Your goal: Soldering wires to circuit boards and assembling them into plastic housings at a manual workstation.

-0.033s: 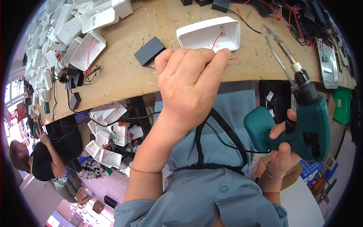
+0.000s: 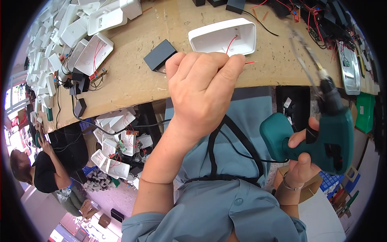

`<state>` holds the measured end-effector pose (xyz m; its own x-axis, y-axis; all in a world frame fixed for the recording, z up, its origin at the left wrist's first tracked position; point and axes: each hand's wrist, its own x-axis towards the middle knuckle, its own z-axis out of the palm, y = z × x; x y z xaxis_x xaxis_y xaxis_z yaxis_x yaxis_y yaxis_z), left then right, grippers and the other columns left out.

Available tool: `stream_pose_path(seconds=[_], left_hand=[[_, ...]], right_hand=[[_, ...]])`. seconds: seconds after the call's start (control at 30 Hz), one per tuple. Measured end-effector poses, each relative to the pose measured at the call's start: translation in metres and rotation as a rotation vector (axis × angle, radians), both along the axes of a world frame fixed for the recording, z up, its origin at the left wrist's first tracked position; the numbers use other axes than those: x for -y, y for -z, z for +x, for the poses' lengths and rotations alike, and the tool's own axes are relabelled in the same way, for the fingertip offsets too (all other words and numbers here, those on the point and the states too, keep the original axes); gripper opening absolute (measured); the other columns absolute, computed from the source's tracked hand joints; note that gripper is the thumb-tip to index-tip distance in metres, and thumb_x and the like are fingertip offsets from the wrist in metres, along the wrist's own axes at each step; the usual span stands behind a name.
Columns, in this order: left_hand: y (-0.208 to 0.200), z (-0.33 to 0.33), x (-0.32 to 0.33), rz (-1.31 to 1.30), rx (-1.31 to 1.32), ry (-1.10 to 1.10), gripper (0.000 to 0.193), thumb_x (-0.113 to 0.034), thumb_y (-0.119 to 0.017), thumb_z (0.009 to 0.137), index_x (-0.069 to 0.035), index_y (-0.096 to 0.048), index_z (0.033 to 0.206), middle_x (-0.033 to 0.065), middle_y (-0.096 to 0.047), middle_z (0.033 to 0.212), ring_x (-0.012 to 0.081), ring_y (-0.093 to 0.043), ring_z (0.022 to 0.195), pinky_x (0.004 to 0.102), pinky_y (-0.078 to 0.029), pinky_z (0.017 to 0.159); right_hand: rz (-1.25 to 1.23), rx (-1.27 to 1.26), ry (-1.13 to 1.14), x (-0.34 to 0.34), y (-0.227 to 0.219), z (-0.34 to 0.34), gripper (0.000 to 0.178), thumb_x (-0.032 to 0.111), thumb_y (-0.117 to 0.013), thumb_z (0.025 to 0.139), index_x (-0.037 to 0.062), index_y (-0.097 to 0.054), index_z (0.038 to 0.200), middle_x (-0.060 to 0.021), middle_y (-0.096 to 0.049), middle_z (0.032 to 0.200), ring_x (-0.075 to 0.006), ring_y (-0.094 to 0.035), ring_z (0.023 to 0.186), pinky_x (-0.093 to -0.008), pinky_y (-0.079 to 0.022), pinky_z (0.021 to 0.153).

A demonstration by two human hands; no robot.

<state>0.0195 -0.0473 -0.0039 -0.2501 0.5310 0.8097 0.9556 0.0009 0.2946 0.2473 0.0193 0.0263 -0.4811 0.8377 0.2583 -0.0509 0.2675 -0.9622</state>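
Observation:
My left hand (image 2: 201,90) is closed in a fist at the table's near edge. A red wire (image 2: 231,43) runs down to it from inside a white plastic housing (image 2: 222,35), and a red wire end pokes out beside my thumb. The rest in the fist is hidden. Left of the fist sits a black box (image 2: 160,55), its lead passing behind my hand. My right hand (image 2: 302,155) grips a green power drill (image 2: 332,137), which points up and away. From its chuck reaches a long, thin metal shaft (image 2: 310,54) with a second slender strand beside it, both blurred.
White housings (image 2: 66,30) pile up at the far left; red wires and black parts (image 2: 318,20) heap at the far right by a metal tray (image 2: 349,68). A crate of white parts and circuit boards (image 2: 117,141) stands below the table. Another person (image 2: 48,165) works at left.
The drill has shifted slightly to the right and down, its shaft swinging right and more blurred. My left hand, the housing and the black box look almost unmoved.

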Motion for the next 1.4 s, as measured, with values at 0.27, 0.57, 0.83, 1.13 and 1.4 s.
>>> stream_pose_path(seconds=[0.27, 0.57, 0.83, 1.13, 1.4], left_hand=[[-0.001, 0.002, 0.001, -0.005, 0.001, -0.013, 0.026, -0.006, -0.063, 0.058, -0.009, -0.062, 0.083, -0.0021, -0.052, 0.072, 0.0135, -0.049, 0.065, 0.0302, -0.028, 0.066], [-0.004, 0.005, -0.006, 0.007, -0.006, -0.062, 0.016, -0.008, -0.065, 0.063, -0.011, -0.059, 0.077, -0.0033, -0.052, 0.073, 0.0127, -0.048, 0.066, 0.0329, -0.026, 0.069], [-0.016, 0.006, -0.019, -0.086, -0.014, -0.328, 0.006, -0.012, -0.067, 0.069, -0.010, -0.062, 0.073, 0.0029, -0.056, 0.096, 0.0165, -0.049, 0.090, 0.0364, -0.026, 0.078], [-0.008, -0.003, -0.031, -0.164, 0.012, -0.319, 0.005, -0.008, -0.063, 0.068, -0.004, -0.063, 0.072, 0.0040, -0.058, 0.091, 0.0188, -0.053, 0.083, 0.0370, -0.029, 0.081], [-0.008, -0.005, -0.032, -0.181, 0.005, -0.317, 0.006, -0.004, -0.063, 0.066, -0.002, -0.063, 0.072, 0.0052, -0.056, 0.087, 0.0205, -0.052, 0.081, 0.0320, -0.034, 0.075]], right_hand=[[-0.240, -0.300, -0.157, -0.010, 0.005, 0.011, 0.066, 0.018, -0.070, 0.074, 0.0013, -0.033, 0.126, -0.0126, -0.045, 0.122, -0.0156, -0.052, 0.081, -0.0304, -0.043, 0.067], [-0.179, -0.179, -0.078, -0.011, -0.005, 0.007, 0.066, 0.022, -0.074, 0.070, -0.0010, -0.039, 0.121, -0.0158, -0.053, 0.109, -0.0149, -0.053, 0.063, -0.0254, -0.041, 0.050], [-0.104, 0.008, -0.083, -0.007, -0.004, 0.008, 0.062, 0.024, -0.075, 0.069, -0.0077, -0.044, 0.113, -0.0174, -0.055, 0.102, -0.0146, -0.053, 0.060, -0.0235, -0.041, 0.050], [-0.206, 0.155, -0.150, -0.008, 0.000, 0.001, 0.057, 0.020, -0.073, 0.071, -0.0081, -0.046, 0.112, -0.0180, -0.056, 0.100, -0.0143, -0.054, 0.062, -0.0230, -0.042, 0.053], [-0.222, 0.192, -0.188, -0.018, 0.006, -0.004, 0.056, 0.013, -0.071, 0.071, -0.0060, -0.044, 0.116, -0.0183, -0.056, 0.101, -0.0147, -0.053, 0.063, -0.0238, -0.043, 0.055]])
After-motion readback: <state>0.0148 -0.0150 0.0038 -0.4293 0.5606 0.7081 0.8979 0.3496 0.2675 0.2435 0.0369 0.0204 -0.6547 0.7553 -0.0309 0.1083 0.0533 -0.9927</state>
